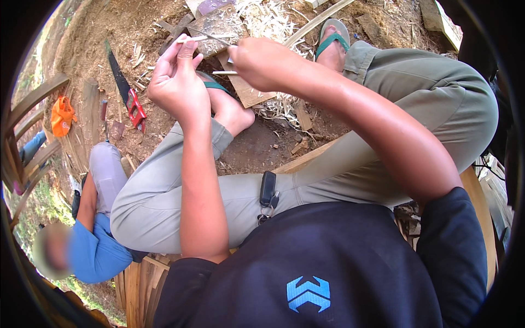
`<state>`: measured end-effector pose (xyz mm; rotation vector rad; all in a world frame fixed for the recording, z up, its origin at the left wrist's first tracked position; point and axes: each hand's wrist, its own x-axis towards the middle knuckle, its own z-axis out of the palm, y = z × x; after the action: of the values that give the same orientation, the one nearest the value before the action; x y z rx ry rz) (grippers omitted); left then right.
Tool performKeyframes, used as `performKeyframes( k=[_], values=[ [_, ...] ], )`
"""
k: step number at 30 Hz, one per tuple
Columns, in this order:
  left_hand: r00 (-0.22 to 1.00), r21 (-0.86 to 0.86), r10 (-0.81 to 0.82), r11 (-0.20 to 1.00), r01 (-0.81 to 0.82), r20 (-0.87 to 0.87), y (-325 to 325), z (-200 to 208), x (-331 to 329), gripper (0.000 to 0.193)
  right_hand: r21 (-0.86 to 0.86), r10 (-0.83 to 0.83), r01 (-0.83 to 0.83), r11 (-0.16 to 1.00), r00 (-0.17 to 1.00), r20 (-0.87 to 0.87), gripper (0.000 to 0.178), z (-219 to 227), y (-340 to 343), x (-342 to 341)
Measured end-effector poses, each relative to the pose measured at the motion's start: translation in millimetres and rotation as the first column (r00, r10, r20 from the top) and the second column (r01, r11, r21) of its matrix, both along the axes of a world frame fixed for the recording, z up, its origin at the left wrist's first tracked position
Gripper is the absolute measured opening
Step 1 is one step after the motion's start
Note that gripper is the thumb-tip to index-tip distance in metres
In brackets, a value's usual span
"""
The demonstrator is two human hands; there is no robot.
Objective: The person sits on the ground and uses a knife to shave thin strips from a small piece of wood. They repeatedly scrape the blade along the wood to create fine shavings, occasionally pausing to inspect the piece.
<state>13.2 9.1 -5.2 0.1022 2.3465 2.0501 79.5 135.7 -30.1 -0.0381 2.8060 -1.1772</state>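
Note:
My left hand point(179, 82) is closed, thumb and fingers pinching a thin pale wooden stick point(219, 36) that points to the right. My right hand point(261, 64) makes a fist just beside it, gripping a knife whose narrow grey blade point(212, 37) reaches left toward the stick. Whether blade and stick touch, I cannot tell. Another pale rod-like end point(223, 72) shows left of my right fist; what it belongs to is hidden. Under my hands lie a flat wooden board point(246, 90) and a heap of curled wood shavings point(265, 22).
A red-handled handsaw point(124, 85) lies on the dirt to the left, near a thin red-handled tool point(104, 112) and an orange bag point(63, 116). Another person in a blue shirt point(101, 251) sits at the lower left. A key fob point(268, 188) hangs at my lap.

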Motion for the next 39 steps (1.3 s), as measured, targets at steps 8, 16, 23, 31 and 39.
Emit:
performKeyframes(
  k=[8,16,23,31,39],
  values=[
    [1.000,-0.010,0.022,1.000,-0.022,0.004,-3,0,1,0.017,-0.020,-0.021,0.021,1.000,0.999,0.046,0.020,0,-3,2],
    [1.000,0.012,-0.006,1.000,0.006,-0.023,3,0,3,0.016,0.043,-0.031,0.028,0.999,0.997,0.077,0.022,-18,2,1],
    [1.000,-0.014,0.018,1.000,-0.018,-0.011,-2,3,1,0.013,0.029,-0.029,0.029,0.999,1.000,0.007,0.017,-7,-3,3],
    [0.999,-0.041,0.003,0.999,-0.004,-0.034,-4,-2,1,0.014,0.091,0.044,-0.049,0.995,0.997,0.064,0.017,-15,4,6],
    [0.999,0.010,0.029,1.000,-0.028,-0.024,0,0,2,0.015,0.090,-0.031,0.027,0.996,0.998,0.047,0.021,-17,-6,9]
  ],
)
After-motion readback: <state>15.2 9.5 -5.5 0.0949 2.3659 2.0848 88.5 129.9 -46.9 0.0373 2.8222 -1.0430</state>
